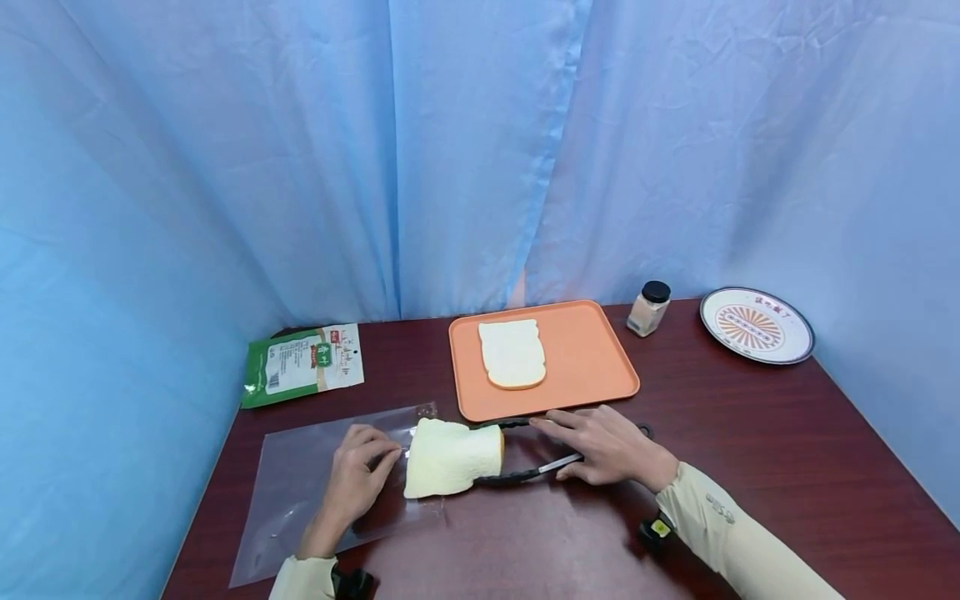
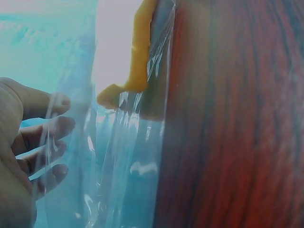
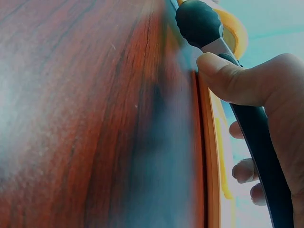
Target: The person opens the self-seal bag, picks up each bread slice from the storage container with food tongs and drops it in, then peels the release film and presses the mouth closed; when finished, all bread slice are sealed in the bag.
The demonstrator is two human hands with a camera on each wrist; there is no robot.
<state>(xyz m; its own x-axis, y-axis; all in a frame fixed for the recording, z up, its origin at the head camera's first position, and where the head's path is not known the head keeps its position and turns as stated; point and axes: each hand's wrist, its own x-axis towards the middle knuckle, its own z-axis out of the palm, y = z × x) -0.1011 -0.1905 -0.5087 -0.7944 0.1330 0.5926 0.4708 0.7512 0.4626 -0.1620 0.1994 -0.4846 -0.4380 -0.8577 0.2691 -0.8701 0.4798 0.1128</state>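
Note:
My right hand (image 1: 600,442) grips black-handled tongs (image 3: 259,142), thumb on one arm and fingers on the other. Between the tong ends is a bent slice of bread (image 1: 450,457), its wide end pointing left. A clear plastic bag (image 1: 288,479) lies flat on the left of the table, its right end under the bread. My left hand (image 1: 358,471) pinches the bag's film between thumb and forefinger, just left of the bread. In the left wrist view the bread (image 2: 116,42) shows close to the film; how far it sits inside, I cannot tell.
Behind the tongs is an orange tray (image 1: 588,358) bearing another bread slice (image 1: 513,354). A green and white packet (image 1: 303,362) lies at the back left. A black-lidded jar (image 1: 648,308) and a patterned plate (image 1: 791,333) stand at the back right. Blue curtains (image 1: 480,150) surround the table.

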